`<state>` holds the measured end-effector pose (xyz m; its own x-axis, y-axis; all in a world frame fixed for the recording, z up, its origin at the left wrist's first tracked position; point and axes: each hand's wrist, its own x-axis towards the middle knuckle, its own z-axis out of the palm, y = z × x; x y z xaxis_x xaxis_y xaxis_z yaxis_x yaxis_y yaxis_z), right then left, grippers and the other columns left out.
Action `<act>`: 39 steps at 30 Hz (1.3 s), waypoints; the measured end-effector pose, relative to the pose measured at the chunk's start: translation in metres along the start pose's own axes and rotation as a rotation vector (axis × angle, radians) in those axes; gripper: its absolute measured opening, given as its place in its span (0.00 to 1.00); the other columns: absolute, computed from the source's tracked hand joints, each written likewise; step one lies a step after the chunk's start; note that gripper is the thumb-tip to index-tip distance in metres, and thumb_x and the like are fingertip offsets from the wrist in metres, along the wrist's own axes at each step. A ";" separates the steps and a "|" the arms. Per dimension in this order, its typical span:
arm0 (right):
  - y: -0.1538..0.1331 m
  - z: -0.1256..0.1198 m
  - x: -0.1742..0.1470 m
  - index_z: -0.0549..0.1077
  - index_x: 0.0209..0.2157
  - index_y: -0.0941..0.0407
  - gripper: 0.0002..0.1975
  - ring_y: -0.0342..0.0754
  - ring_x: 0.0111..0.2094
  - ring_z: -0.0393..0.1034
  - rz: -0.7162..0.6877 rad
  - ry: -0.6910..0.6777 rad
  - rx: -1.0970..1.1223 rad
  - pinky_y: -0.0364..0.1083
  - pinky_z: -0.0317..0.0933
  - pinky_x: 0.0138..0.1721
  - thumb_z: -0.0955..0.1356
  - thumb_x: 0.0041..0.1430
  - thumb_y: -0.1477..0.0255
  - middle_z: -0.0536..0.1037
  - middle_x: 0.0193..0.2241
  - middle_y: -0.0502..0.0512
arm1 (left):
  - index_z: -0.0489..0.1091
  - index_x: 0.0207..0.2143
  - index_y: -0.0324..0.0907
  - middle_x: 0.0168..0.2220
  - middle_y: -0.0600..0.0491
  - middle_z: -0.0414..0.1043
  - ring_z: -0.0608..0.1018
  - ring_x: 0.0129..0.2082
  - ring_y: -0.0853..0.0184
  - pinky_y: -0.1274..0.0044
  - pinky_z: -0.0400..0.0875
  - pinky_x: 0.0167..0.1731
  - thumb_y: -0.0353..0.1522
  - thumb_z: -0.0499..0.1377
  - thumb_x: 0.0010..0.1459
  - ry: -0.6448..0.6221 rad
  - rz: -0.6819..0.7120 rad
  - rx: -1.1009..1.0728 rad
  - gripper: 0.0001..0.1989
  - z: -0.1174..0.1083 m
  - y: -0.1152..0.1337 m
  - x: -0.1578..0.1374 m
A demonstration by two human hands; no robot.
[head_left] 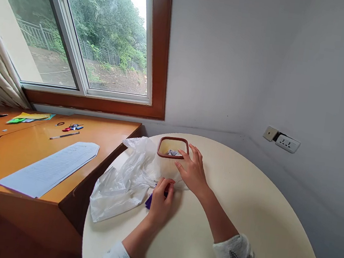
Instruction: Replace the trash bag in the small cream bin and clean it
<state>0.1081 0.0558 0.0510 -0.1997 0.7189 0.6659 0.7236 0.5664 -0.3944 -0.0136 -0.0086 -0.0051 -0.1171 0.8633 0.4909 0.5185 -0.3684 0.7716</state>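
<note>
A small cream bin (pixel 171 169) with a brown rim stands upright on the round table. Crumpled silvery-white stuff (pixel 173 152) shows inside it. My right hand (pixel 192 170) is over the bin's right side, fingers spread, some of them at the rim; whether they press on it I cannot tell. In front of the bin, my left hand (pixel 162 199) is closed round a dark purple thing (pixel 149 202), mostly hidden by the fingers, its kind unclear. A crumpled white plastic bag (pixel 123 186) lies left of the bin and close to my left hand.
The round cream table (pixel 244 206) borders a wooden desk (pixel 114 132) on the left. On the desk lie stapled-looking papers (pixel 52 168), a pen (pixel 64 135), keys (pixel 73 127) and coloured sheets (pixel 30 116). A wall socket (pixel 288 143) is at right.
</note>
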 end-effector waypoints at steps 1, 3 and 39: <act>0.000 0.001 0.000 0.65 0.51 0.49 0.19 0.59 0.60 0.44 0.001 -0.002 0.001 0.61 0.52 0.55 0.63 0.58 0.66 0.53 0.59 0.56 | 0.67 0.32 0.41 0.30 0.53 0.66 0.70 0.30 0.67 0.76 0.64 0.32 0.29 0.48 0.58 -0.001 -0.002 0.001 0.09 0.000 0.000 0.000; 0.000 0.002 0.000 0.66 0.50 0.50 0.17 0.59 0.60 0.45 0.006 -0.012 0.002 0.61 0.53 0.55 0.62 0.58 0.66 0.54 0.59 0.57 | 0.67 0.32 0.41 0.30 0.53 0.66 0.70 0.30 0.67 0.76 0.64 0.32 0.29 0.47 0.58 -0.004 -0.006 0.002 0.09 -0.001 0.001 0.000; 0.063 -0.038 -0.078 0.66 0.40 0.54 0.07 0.52 0.52 0.62 -0.072 0.125 0.066 0.54 0.62 0.49 0.60 0.61 0.71 0.67 0.49 0.61 | 0.62 0.46 0.45 0.40 0.50 0.63 0.70 0.38 0.65 0.70 0.67 0.41 0.32 0.56 0.53 -0.037 -0.052 -0.008 0.17 0.011 -0.019 0.000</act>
<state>0.1949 0.0199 -0.0022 -0.1623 0.6220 0.7660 0.6643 0.6429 -0.3813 -0.0144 0.0020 -0.0245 -0.1119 0.8934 0.4352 0.5059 -0.3257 0.7987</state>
